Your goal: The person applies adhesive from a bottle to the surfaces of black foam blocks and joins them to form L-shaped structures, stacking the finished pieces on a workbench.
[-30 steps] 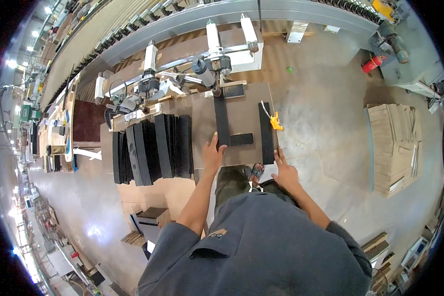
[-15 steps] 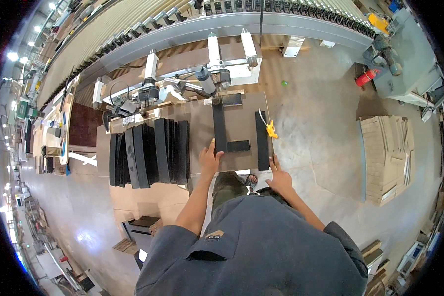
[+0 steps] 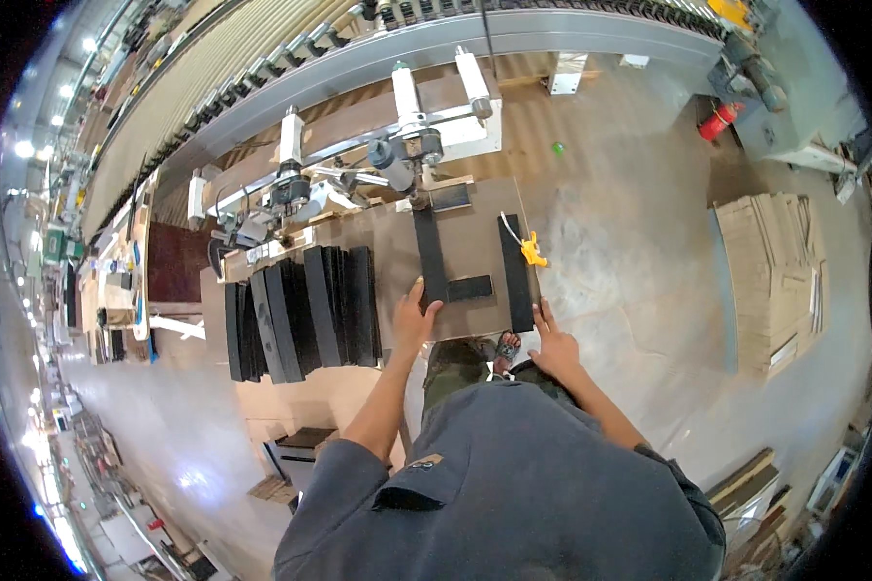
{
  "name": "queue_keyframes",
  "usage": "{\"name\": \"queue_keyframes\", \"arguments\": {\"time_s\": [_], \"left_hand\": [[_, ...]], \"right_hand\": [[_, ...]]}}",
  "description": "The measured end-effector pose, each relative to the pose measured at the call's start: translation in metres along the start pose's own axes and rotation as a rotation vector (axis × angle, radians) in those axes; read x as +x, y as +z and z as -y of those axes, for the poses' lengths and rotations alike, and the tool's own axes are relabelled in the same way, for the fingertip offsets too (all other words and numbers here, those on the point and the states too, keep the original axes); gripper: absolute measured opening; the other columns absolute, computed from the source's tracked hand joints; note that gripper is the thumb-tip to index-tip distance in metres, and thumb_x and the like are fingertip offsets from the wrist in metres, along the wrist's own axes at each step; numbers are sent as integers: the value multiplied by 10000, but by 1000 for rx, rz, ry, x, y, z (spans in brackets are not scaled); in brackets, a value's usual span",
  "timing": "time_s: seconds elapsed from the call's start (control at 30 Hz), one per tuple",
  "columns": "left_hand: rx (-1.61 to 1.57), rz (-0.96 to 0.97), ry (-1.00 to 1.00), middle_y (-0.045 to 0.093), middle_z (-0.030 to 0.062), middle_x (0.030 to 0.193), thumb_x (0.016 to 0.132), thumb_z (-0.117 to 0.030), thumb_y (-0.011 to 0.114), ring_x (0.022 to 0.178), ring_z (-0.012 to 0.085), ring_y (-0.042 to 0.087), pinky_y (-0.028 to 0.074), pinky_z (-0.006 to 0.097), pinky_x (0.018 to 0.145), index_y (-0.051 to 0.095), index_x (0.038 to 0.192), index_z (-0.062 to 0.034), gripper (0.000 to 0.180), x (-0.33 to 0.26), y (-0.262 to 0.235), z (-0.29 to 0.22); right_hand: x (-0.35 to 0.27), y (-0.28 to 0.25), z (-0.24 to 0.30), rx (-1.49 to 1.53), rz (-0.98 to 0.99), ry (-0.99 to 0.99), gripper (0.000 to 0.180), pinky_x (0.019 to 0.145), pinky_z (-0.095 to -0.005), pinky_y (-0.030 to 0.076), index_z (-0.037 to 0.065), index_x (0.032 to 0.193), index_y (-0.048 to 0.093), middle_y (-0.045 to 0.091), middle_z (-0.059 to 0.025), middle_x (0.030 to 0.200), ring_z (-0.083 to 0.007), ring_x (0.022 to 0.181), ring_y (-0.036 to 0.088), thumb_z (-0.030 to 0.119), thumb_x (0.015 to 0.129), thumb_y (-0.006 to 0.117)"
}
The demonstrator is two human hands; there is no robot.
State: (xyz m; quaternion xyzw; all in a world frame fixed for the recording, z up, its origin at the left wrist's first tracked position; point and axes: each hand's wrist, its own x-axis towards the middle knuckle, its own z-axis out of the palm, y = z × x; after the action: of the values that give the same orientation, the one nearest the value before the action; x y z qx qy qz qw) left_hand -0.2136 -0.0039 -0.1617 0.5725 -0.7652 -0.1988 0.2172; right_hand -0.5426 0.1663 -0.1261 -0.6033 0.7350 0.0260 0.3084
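Nearest the camera is the person's grey shirt, with both bare forearms reaching forward from it to the brown worktable. The left hand lies flat at the near edge of the worktable, fingers spread and pressing on the near end of a long black strip that runs away across the tabletop; it presses rather than grips. The right hand rests open at the near right corner of the worktable, its fingertips touching the near end of a second black strip, nothing clasped in it. Between the two strips, close to the near edge, lies a short black piece. A yellow clamp sits at the right edge of the worktable, just beside the second strip. To the left on the worktable stands a row of stacked black panels. At the far side of the worktable a white and grey machine stands over the far end of the long strip.
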Motion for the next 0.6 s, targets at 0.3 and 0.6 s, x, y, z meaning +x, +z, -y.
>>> {"name": "queue_keyframes", "arguments": {"time_s": [0.3,0.6], "left_hand": [[621,245,674,603,50,1607,967,-105,699,1431,280,603,484,440,1193,602,1578,-190,625,120,-48,-17],[661,426,1095,670,47,1501,986,-161,656,1524,277,550,489,409,1238,697,1284,-156,301,173,-29,-6]], "right_hand": [[-4,17,-9,63,-117,-20,1109,750,-471,636,186,1805,249,166,-57,1897,-387,865,774,297,857,814],[-8,9,-3,61,-192,-57,952,697,-457,632,146,1777,338,216,-64,1886,-326,885,789,244,908,716]]}}
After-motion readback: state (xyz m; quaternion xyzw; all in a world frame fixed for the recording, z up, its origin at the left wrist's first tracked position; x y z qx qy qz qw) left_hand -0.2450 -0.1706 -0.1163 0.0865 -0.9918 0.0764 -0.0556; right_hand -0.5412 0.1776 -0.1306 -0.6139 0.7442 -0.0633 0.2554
